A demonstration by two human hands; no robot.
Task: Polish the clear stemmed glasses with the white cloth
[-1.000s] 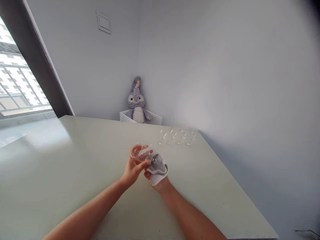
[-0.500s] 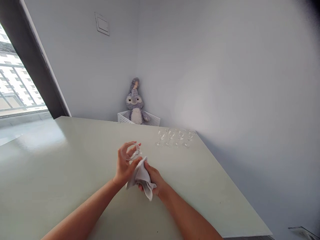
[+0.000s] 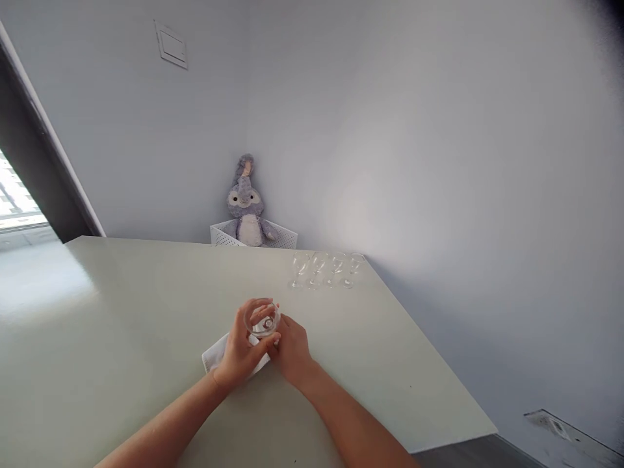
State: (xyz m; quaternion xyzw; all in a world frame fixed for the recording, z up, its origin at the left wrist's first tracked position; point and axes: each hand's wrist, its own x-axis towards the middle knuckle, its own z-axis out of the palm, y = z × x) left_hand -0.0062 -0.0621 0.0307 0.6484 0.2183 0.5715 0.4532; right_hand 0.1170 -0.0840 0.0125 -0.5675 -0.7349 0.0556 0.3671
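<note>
My left hand [image 3: 240, 351] is closed round the bowl of a clear wine glass [image 3: 263, 333], whose round rim faces up toward me. Pressed close from the right, my right hand [image 3: 291, 348] has its fingers curled at the lower part of the same glass; the stem and foot are mostly hidden behind the hands. A white cloth [image 3: 214, 354] lies on the table below my left hand, partly covered by it.
Several clear wine glasses [image 3: 318, 270] stand in a row near the table's far right edge. Behind the pale table [image 3: 160, 312], a grey plush toy [image 3: 249, 208] sits in a white perforated basket [image 3: 287, 238]. Walls meet in the corner beyond.
The cloth has left my right hand and now lies on the table under my left hand. My right hand has moved to the glass's lower part. The view has swung right.
</note>
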